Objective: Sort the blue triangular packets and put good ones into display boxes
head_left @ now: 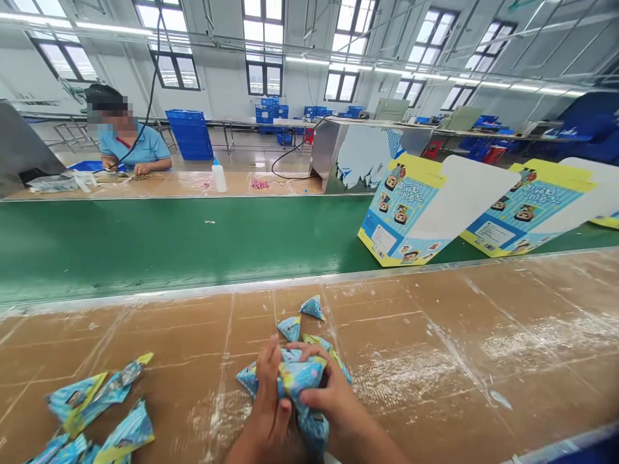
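Observation:
At the front middle of the work table, my left hand [269, 390] presses against the left side of a bunch of shiny blue-and-yellow packets [300, 374]. My right hand [333, 386] closes round the same bunch from the right, thumb across the front. More packets are under and behind my hands, partly hidden, so how many I hold is unclear. Just beyond my fingers lie two small three-cornered packets, one pale blue packet [289, 328] and one darker packet [313, 307]. A loose pile of like packets [123, 433] rests at the lower left.
Past the brown table top [435, 361] runs a green conveyor belt [193, 245]. On its right stand printed cartons with raised white flaps, the nearest carton [403, 212] close to the table edge. Across the belt a co-worker [133, 142] sits near a white bottle [219, 177].

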Motion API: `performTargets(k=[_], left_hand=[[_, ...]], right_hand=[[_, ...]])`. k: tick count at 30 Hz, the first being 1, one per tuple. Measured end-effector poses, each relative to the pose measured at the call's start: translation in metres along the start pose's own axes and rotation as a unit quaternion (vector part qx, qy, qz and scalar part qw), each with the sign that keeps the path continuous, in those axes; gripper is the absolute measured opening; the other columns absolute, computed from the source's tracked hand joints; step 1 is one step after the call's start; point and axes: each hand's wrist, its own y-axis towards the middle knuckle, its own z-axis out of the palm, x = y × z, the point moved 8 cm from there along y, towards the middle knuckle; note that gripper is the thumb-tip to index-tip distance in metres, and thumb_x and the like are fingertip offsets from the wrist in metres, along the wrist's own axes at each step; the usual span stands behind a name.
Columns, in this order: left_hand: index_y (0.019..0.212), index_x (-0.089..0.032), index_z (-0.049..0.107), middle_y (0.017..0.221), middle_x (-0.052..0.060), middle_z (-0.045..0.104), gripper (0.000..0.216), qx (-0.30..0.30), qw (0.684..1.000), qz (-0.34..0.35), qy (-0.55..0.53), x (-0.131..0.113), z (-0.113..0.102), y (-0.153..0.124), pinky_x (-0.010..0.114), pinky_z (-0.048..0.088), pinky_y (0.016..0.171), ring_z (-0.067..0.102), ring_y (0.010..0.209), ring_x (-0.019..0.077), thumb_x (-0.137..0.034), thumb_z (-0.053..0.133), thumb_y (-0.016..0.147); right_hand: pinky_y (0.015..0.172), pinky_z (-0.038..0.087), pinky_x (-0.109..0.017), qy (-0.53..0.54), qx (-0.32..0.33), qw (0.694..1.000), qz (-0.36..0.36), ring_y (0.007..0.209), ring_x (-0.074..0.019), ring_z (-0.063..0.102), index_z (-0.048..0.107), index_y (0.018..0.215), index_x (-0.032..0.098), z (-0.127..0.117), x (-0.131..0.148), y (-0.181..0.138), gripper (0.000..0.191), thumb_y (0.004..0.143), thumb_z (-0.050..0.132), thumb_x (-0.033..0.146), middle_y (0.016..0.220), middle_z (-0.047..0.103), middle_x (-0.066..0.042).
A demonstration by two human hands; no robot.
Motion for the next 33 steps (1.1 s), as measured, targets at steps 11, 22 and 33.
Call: performTargets(k=[11, 22, 33], left_hand=[[0.132, -0.021, 0.044, 0.125, 0.013, 0.057, 0.053, -0.097, 0.969, -0.189, -0.125, 0.031, -0.031, -0.003, 0.035, 0.048, 0.090, 0.057, 0.110, 0.0222, -0.054, 0.048, 0.090], [0.118, -0.021, 0.058, 0.110, 0.011, 0.066, 0.039, -0.060, 0.982, -0.171, -0.042, 0.024, -0.035, -0.003, 0.034, 0.053, 0.081, 0.064, 0.090, 0.0200, -0.045, 0.053, 0.088], [0.093, -0.021, 0.065, 0.098, 0.007, 0.065, 0.016, -0.036, 0.994, -0.018, 0.097, 0.002, -0.039, 0.020, 0.033, 0.051, 0.087, 0.062, 0.094, 0.0178, -0.021, 0.050, 0.089]], right_hand=[[0.052, 0.051, -0.019, 0.043, -0.479, 0.859, -0.174, 0.060, -0.0071, 0.054, 0.047, 0.078, 0.019, -0.233, 0.180, 0.069, 0.017, 0.073, 0.064, 0.022, 0.077, 0.057, 0.003], [0.067, 0.048, -0.037, -0.183, -0.506, 0.830, -0.144, 0.114, -0.0261, 0.051, 0.028, 0.139, 0.019, -0.228, 0.335, 0.135, 0.062, 0.084, 0.049, 0.039, 0.142, 0.024, -0.024], [0.091, 0.050, -0.042, -0.563, -0.079, 0.811, -0.136, 0.109, -0.0247, 0.057, 0.058, 0.118, 0.023, -0.095, 0.087, 0.121, 0.053, 0.073, 0.067, 0.049, 0.124, 0.053, -0.012]])
